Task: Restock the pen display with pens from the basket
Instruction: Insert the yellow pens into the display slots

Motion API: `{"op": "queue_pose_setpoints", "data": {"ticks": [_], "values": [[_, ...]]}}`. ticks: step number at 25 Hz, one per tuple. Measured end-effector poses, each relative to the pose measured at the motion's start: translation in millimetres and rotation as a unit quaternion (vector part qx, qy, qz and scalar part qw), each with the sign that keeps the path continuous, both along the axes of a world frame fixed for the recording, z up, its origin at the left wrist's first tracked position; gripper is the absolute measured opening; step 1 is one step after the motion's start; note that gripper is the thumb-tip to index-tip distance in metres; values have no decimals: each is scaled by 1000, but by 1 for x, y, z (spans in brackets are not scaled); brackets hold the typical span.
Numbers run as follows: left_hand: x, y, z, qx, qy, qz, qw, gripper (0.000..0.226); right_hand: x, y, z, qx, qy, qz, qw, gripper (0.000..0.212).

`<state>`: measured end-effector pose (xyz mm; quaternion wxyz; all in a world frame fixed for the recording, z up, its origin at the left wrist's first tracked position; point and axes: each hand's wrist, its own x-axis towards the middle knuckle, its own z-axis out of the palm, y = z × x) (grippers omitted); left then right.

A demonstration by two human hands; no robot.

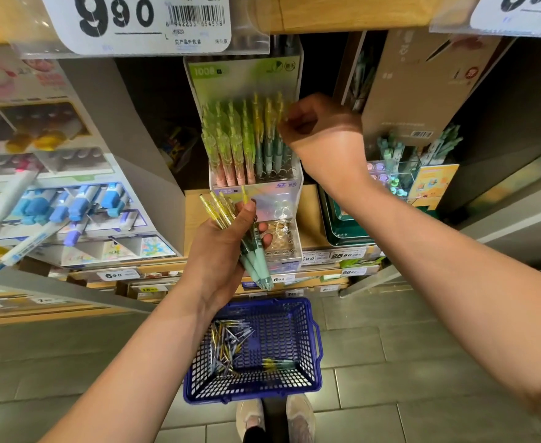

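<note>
Head view: both hands at the clear tiered plastic pen display (278, 203).
Our left hand (218, 251) grips a bundle of yellow-and-mint pens (255, 262) below its upper row; our right hand (323, 135), fingers curled, is at that row, and we cannot tell its grip. Loose pens (227, 346) lie in the blue plastic mesh basket (301, 340).

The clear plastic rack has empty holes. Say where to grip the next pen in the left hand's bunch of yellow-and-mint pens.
Pinch one translucent yellow clip end, coming from above. In the bunch of yellow-and-mint pens those ends fan apart above the left hand, whose fingers wrap the barrels; mint tips point down, ready for the clear plastic rack.
</note>
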<state>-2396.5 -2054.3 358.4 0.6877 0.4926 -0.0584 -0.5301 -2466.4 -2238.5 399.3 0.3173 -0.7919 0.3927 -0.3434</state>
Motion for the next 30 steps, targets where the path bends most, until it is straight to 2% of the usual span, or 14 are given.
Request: {"op": "queue_pose_setpoints", "data": {"ticks": [2,5,8,11,12,14,18,20,23,26,30], "values": [[0,0,0,-6,-7,1,1000,24,2,1,0,4,-2,-10,1000,11],[-4,-2,0,-12,-28,6,1000,21,-1,8,2,30,55,-32,998,21],[-8,-5,2,-16,-47,8,999,26,-17,30,0,181,84,24,980,26],[-9,-5,4,-8,-61,2,998,34,-34,51,-3,382,56,146,911,21],[-10,-4,4,-5,-64,0,998,35,-38,55,-4,428,28,148,891,23],[-12,-3,3,-4,-72,0,997,36,-41,61,-4,468,-22,121,875,24],[-15,-5,-1,20,-87,2,996,29,-45,65,1,411,-51,106,904,11],[-15,-6,-2,34,-74,8,997,29,-46,53,10,384,-93,64,916,5],[-15,-7,-4,11,-21,33,999,36,-45,20,26,293,-181,-19,939,14],[-14,-6,-7,-1,9,48,999,31,-37,-3,29,118,-156,-47,980,7],[-14,-7,-11,8,20,51,998,25,-22,-14,20,-3,-115,-52,992,16]]}}
